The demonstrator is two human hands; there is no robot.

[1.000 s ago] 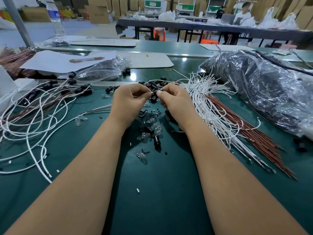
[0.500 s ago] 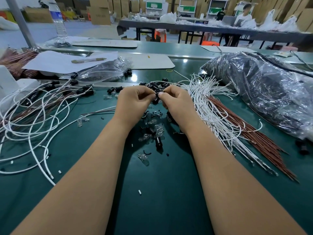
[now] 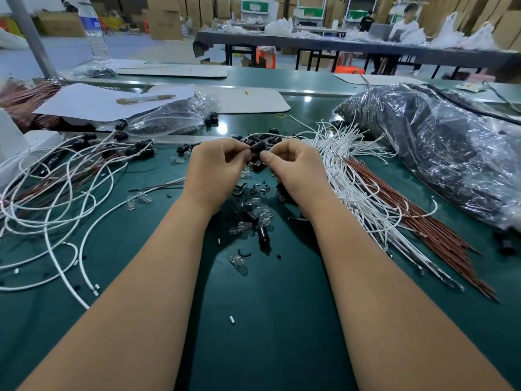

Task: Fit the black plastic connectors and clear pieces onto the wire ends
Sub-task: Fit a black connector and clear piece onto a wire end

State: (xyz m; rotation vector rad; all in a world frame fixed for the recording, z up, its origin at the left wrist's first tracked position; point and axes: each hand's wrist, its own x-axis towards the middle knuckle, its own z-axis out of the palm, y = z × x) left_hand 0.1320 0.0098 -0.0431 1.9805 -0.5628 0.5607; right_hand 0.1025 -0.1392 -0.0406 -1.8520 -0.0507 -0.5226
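Note:
My left hand (image 3: 215, 170) and my right hand (image 3: 296, 170) meet at the middle of the green table, fingertips pinched together on one black plastic connector (image 3: 258, 147). Under and behind the hands lies a small heap of loose black connectors (image 3: 263, 235) and clear pieces (image 3: 238, 261). A fan of white wires (image 3: 349, 176) and brown wires (image 3: 417, 218) lies to the right of my right hand. To the left sprawl finished white wires with connectors (image 3: 56, 187). Whether a wire end is inside the held connector is hidden by my fingers.
A large clear bag of dark parts (image 3: 439, 142) fills the right side. A smaller bag of connectors (image 3: 172, 117) lies at the back left beside white paper (image 3: 93, 100) with a pen. A water bottle (image 3: 94, 32) stands far left. A person sits at a distant table.
Both hands stay pinched on the connector and have shifted slightly away from me; the fingers have turned the connector a little.

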